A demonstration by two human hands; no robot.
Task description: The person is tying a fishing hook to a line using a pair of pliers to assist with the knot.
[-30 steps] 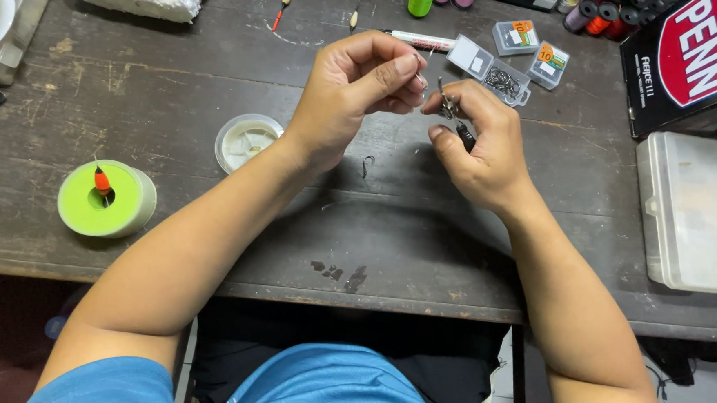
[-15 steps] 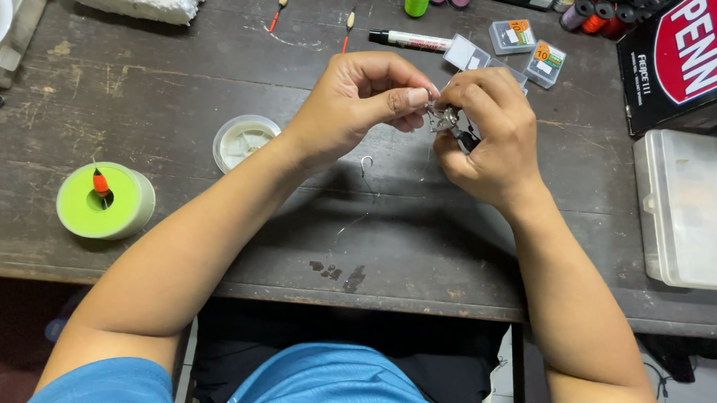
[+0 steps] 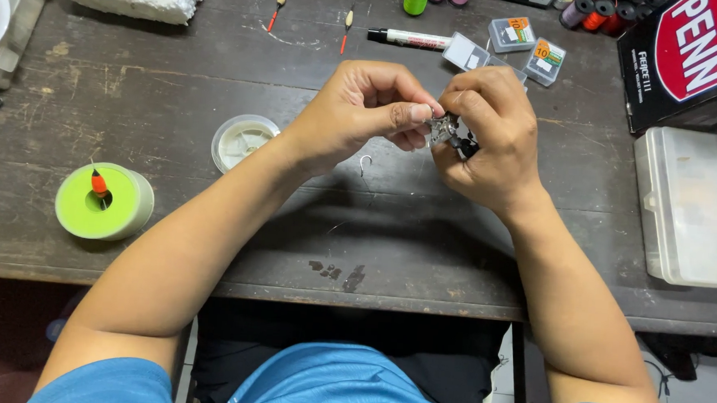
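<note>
- Hands meet above the middle of the dark wooden table (image 3: 176,94), fingertips touching.
- Left hand (image 3: 359,112): thumb and forefinger pinched narrow on a small metal part at the join; the part is too small to identify.
- Right hand (image 3: 488,139): fingers curled shut around a small dark tool (image 3: 452,137), which sits between both hands, raised off the table.
- Fish hook (image 3: 366,163): lies on the table just below the left hand.
- Round clear lid (image 3: 243,141): left of the left wrist.
- Green line spool (image 3: 103,202): near the left table edge, with an orange float (image 3: 98,184) standing in its centre.
- Marker pen (image 3: 408,39) and small hook boxes (image 3: 510,34): beyond the hands.
- Clear plastic case (image 3: 689,207): well apart, at the right.
</note>
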